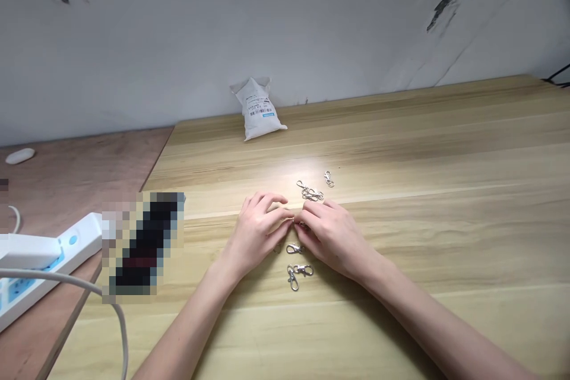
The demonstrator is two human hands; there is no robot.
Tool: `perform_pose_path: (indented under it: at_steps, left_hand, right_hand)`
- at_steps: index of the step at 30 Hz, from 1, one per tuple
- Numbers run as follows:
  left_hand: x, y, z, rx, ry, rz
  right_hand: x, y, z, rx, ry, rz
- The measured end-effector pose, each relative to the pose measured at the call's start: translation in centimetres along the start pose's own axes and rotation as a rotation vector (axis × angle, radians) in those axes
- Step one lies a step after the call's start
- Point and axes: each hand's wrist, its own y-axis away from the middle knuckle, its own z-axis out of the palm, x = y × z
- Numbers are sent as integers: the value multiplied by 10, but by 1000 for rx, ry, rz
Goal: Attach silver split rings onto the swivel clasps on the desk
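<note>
One small clasp (294, 220) sits — pinched — between left hand (257, 233) and right hand (332, 238).

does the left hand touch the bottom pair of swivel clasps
Apart. The head view shows bare tabletop between the left hand and the bottom pair of swivel clasps, which lie below and to its right.

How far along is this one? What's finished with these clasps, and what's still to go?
Looks done: nearest the person, a separate clasp and a pair that seem linked lie apart from the rest. In hand: the left hand and right hand meet over a small clasp, mostly hidden. Still left: a tangled cluster of clasps and a lone clasp beyond the hands.
</note>
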Motion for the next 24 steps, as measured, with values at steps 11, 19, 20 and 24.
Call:
perform_pose_path:
  at_steps: [11, 19, 20, 24]
  left_hand:
    - [2, 1, -4, -5, 212, -18]
    - [5, 2, -4, 38, 18, -42]
    - [6, 2, -3, 31, -9, -36]
    - [6, 2, 0, 14, -85, -22]
  right_hand:
    - [4, 0, -6, 131, -246, -21]
    - [6, 1, -3, 116, -291, 17]
    - [7, 1, -3, 108, -277, 26]
    - [9, -1, -3, 109, -190, 53]
